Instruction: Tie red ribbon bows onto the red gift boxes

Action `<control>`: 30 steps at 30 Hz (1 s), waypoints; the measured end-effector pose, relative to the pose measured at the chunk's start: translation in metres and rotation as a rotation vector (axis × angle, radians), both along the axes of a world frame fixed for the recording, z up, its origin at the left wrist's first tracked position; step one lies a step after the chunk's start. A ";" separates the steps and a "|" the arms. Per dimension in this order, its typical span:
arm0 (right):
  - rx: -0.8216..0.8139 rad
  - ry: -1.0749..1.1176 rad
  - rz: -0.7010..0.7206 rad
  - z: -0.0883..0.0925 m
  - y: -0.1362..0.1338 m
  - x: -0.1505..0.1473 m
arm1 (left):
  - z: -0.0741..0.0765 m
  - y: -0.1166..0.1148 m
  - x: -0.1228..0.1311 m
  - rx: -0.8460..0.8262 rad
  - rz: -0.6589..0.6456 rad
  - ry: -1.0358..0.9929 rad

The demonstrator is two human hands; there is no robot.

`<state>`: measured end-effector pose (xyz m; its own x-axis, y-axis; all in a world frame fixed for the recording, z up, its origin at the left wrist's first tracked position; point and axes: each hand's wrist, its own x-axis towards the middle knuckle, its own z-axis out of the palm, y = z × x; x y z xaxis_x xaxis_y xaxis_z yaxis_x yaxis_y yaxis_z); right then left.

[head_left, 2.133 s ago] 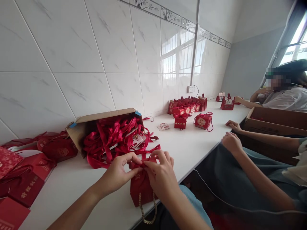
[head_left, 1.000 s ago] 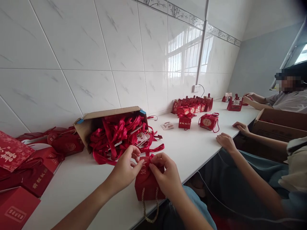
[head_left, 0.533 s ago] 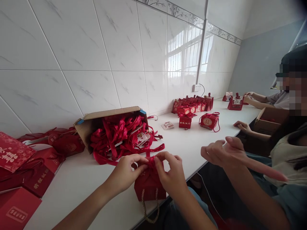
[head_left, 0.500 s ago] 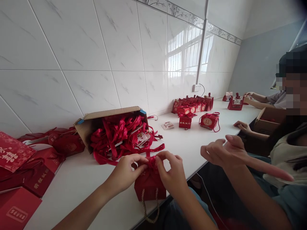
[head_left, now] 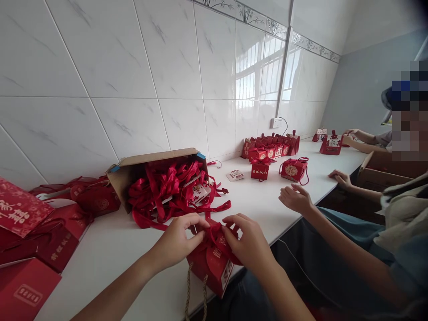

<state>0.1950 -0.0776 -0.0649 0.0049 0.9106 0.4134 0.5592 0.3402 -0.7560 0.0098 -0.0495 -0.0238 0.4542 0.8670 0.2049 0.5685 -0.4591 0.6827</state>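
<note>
A red gift box [head_left: 207,266] with gold lettering and a twisted cord handle [head_left: 205,292] sits before me at the table's front edge, turned at an angle. Red ribbon [head_left: 214,235] is gathered in a bow on its top. My left hand [head_left: 182,238] pinches the ribbon at the left of the bow between thumb and fingers. From the other side, my right hand [head_left: 249,240] grips the ribbon, its fingertips partly hidden behind the loops. Just beyond lies an open cardboard box [head_left: 157,157] on its side, spilling a heap of red ribbons [head_left: 167,187] and printed cards.
Red boxes [head_left: 43,232] are piled at the left. Finished-looking gift boxes [head_left: 293,170] stand farther along the white table [head_left: 257,203], with a small card [head_left: 235,175] nearby. At the right, a co-worker's hand [head_left: 296,198] rests over the table edge; other people's hands are beyond.
The gift box has turned and tilted, so its side with a printed panel shows and the cord handle sits farther left. The co-worker's raised hand has drawn back and lowered.
</note>
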 end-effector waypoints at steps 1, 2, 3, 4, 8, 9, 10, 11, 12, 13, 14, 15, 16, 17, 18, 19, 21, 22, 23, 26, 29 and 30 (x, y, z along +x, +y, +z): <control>-0.006 -0.027 -0.009 0.002 -0.002 0.001 | 0.000 -0.001 0.000 0.002 -0.004 0.000; -0.006 -0.053 -0.015 0.004 -0.003 0.002 | 0.001 -0.001 0.000 0.004 -0.009 0.001; -0.002 -0.079 -0.016 0.006 -0.005 0.002 | 0.001 -0.002 0.000 0.006 -0.015 0.001; 0.007 -0.105 -0.016 0.008 -0.007 0.003 | 0.002 -0.003 0.000 0.008 -0.021 -0.002; 0.043 -0.177 -0.035 0.018 -0.017 0.004 | 0.001 -0.004 0.001 0.027 -0.044 -0.008; 0.030 -0.188 -0.039 0.022 -0.020 0.005 | 0.001 -0.004 0.001 0.032 -0.045 -0.005; 0.001 -0.197 -0.034 0.025 -0.024 0.005 | 0.001 -0.004 0.002 0.036 -0.044 -0.002; -0.040 -0.206 -0.020 0.028 -0.026 0.006 | 0.001 -0.003 0.002 0.038 -0.044 0.002; -0.084 -0.213 -0.005 0.030 -0.027 0.007 | 0.001 -0.003 0.002 0.038 -0.045 0.004; -0.117 -0.217 0.005 0.032 -0.027 0.008 | 0.002 -0.003 0.002 0.037 -0.048 0.007; -0.127 -0.214 0.007 0.033 -0.025 0.008 | 0.002 -0.003 0.002 0.035 -0.053 0.010; -0.107 -0.206 0.010 0.033 -0.022 0.009 | 0.002 -0.003 0.002 0.036 -0.060 0.013; -0.064 -0.193 0.026 0.032 -0.018 0.009 | 0.002 -0.003 0.001 0.040 -0.065 0.017; -0.012 -0.178 0.066 0.030 -0.013 0.009 | 0.002 -0.003 0.001 0.048 -0.068 0.020; 0.037 -0.163 0.131 0.027 -0.007 0.009 | 0.001 -0.004 0.000 0.059 -0.069 0.025; 0.073 -0.151 0.213 0.024 -0.002 0.009 | 0.001 -0.004 0.000 0.071 -0.069 0.029; 0.096 -0.133 0.356 0.018 0.004 0.007 | 0.001 -0.004 -0.001 0.090 -0.067 0.033; 0.096 -0.122 0.386 0.016 0.006 0.007 | 0.001 -0.004 -0.001 0.095 -0.068 0.031; 0.097 -0.110 0.387 0.014 0.006 0.007 | 0.001 -0.004 -0.002 0.095 -0.069 0.029; 0.111 -0.090 0.331 0.013 0.005 0.007 | 0.002 -0.004 -0.001 0.080 -0.057 0.023; 0.115 -0.105 0.339 0.015 0.002 0.008 | 0.004 -0.004 0.001 0.080 -0.049 0.029; 0.112 -0.109 0.349 0.016 0.002 0.009 | 0.004 -0.005 0.001 0.085 -0.049 0.033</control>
<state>0.2040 -0.0758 -0.0486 -0.3471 0.7987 0.4915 0.4704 0.6017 -0.6455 0.0106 -0.0543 -0.0194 0.5035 0.8237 0.2610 0.5654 -0.5425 0.6213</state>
